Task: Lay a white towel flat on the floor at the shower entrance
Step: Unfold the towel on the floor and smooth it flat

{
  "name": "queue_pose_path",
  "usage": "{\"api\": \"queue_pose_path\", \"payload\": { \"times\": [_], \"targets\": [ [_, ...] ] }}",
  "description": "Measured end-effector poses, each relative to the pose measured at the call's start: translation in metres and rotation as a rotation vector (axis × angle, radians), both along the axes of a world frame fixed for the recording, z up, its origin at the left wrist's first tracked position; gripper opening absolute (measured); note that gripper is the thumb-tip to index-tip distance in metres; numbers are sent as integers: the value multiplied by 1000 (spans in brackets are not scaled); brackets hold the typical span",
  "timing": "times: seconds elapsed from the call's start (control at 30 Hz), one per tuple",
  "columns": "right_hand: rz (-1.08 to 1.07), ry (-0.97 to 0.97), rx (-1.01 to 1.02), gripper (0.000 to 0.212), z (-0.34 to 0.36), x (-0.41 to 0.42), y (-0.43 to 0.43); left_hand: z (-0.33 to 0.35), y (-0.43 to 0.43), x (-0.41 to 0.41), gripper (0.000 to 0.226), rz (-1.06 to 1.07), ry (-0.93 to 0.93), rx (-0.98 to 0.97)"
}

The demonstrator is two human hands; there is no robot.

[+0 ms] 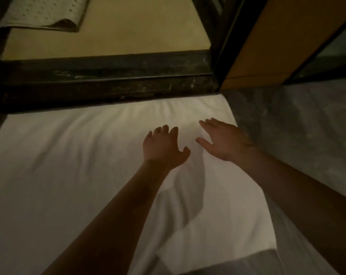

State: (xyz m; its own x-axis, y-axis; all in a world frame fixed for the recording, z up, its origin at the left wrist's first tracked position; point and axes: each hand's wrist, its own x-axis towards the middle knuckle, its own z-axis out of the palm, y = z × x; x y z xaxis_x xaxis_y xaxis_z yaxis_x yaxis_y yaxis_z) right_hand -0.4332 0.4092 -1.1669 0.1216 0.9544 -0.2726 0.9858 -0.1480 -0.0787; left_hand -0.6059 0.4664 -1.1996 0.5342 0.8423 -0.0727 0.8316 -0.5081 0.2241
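— From the head camera, how are the hands placed?

— Both arms reach forward and down over the white towel (pixel 69 165). The left hand (pixel 164 148) is palm down, fingers curled a little and spread, gripping nothing. The right hand (pixel 222 138) is flatter, fingers stretched out and thumb wide, also holding nothing. I cannot tell whether either palm actually presses the cloth.

— And the towel itself?

— It lies spread on the grey floor (pixel 297 135), its far edge right against the dark shower threshold (pixel 108 86). Soft wrinkles run under the hands, and the near right corner looks folded over.

— The room around it?

— It is dim. Past the threshold is a yellowish shower floor (pixel 128 26) with a dotted mat (pixel 45 12) at its far left. A yellow panel (pixel 277 36) stands to the right.
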Motion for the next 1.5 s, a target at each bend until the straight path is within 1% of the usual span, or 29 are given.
{"api": "queue_pose_path", "payload": {
  "times": [0.17,0.33,0.43,0.53,0.6,0.8,0.97,1.1,1.27,1.37,1.43,1.5],
  "targets": [
    [16,-53,-11,62,9,17,-69,10,-65,15,62,-81,-68,-107],
    [-28,-38,-49,61,-4,24,-149,1,-135,28,65,-152,-96,-209],
    [-64,-13,-92,61,-19,19,-194,-8,-176,33,71,-211,-73,-306],
    [-70,56,-134,60,-34,7,-229,-17,-210,35,72,-247,-69,-333],
    [-78,116,-124,59,-40,1,-247,-22,-227,37,73,-281,-65,-358],
    [-101,152,-166,64,-65,-7,-286,-37,-263,38,72,-442,26,-363],
    [-130,63,-219,69,-84,-4,-306,-51,-276,40,68,-476,62,-337],
    [-157,-39,-217,74,-81,-2,-322,-58,-286,35,69,-568,76,-324],
    [-192,-46,-183,70,-73,-2,-324,-53,-288,38,65,-574,96,-304],
    [-127,-24,-159,66,-76,-6,-326,-48,-292,34,63,-530,115,-317],
    [-106,-23,-171,67,-75,-7,-330,-47,-298,32,61,-552,86,-316],
    [-110,-29,-185,68,-71,-7,-333,-43,-301,32,62,-583,124,-353]
  ]
}}
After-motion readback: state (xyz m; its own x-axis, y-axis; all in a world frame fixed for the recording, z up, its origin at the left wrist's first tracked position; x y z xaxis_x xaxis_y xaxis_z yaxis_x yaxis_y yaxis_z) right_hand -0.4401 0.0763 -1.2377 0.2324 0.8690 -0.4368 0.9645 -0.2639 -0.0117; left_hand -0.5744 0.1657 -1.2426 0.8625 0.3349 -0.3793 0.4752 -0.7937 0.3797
